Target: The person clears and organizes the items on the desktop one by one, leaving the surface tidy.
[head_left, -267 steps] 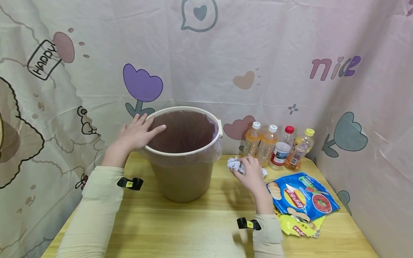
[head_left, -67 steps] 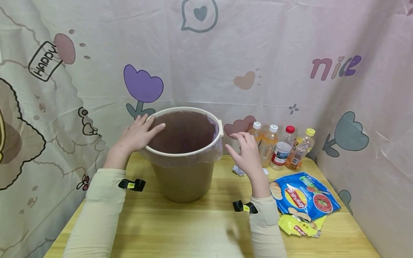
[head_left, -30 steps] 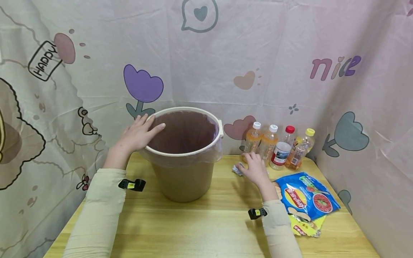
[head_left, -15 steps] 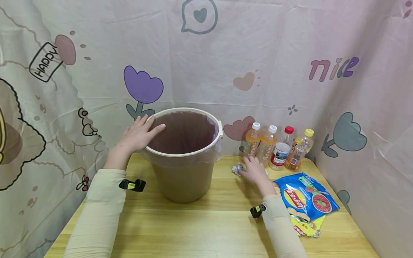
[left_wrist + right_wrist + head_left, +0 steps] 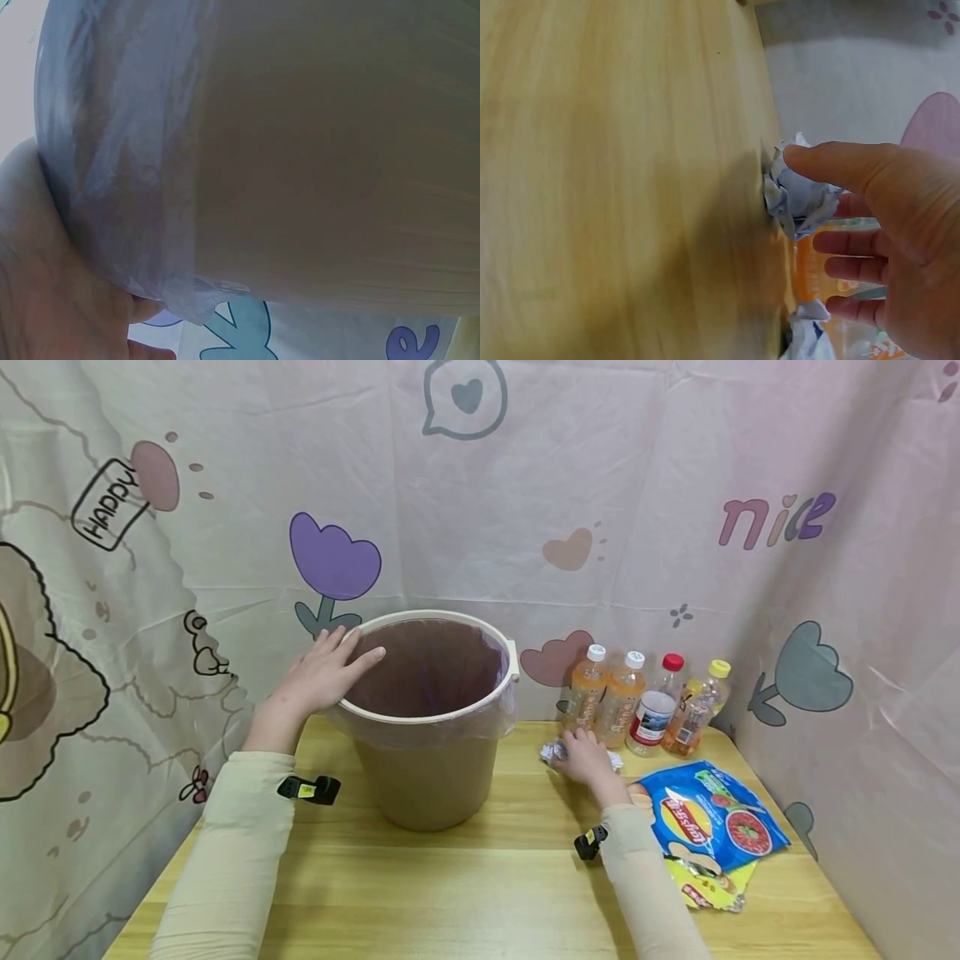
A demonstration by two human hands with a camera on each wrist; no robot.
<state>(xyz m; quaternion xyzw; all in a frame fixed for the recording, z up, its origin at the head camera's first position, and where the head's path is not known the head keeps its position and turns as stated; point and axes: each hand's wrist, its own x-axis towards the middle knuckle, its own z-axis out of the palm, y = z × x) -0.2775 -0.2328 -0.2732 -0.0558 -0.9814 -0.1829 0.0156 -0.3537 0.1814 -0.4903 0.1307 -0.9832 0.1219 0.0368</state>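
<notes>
In the head view a brown trash can (image 5: 423,785) with a pale rim and clear plastic liner stands left of centre. My left hand (image 5: 318,677) rests on its left rim, fingers spread; in the left wrist view that hand (image 5: 64,292) touches the liner (image 5: 127,150). My right hand (image 5: 588,760) is low over the table, beside a crumpled paper ball (image 5: 553,752). The right wrist view shows the thumb and index finger of that hand (image 5: 900,232) pinching the paper ball (image 5: 802,195) from both sides. Another crumpled paper (image 5: 808,334) lies close by.
Behind the right hand stand several bottles, among them an orange one with a white cap (image 5: 622,697) and a red-capped one (image 5: 654,714). A blue chip bag (image 5: 708,818) overlaps a yellow packet (image 5: 712,887) at the right. A printed cloth (image 5: 465,510) hangs behind the table.
The right hand held paper 8.9 s ago, then hovered with fingers apart. It has come down to the paper ball and taken it between thumb and finger. The left hand stays on the rim.
</notes>
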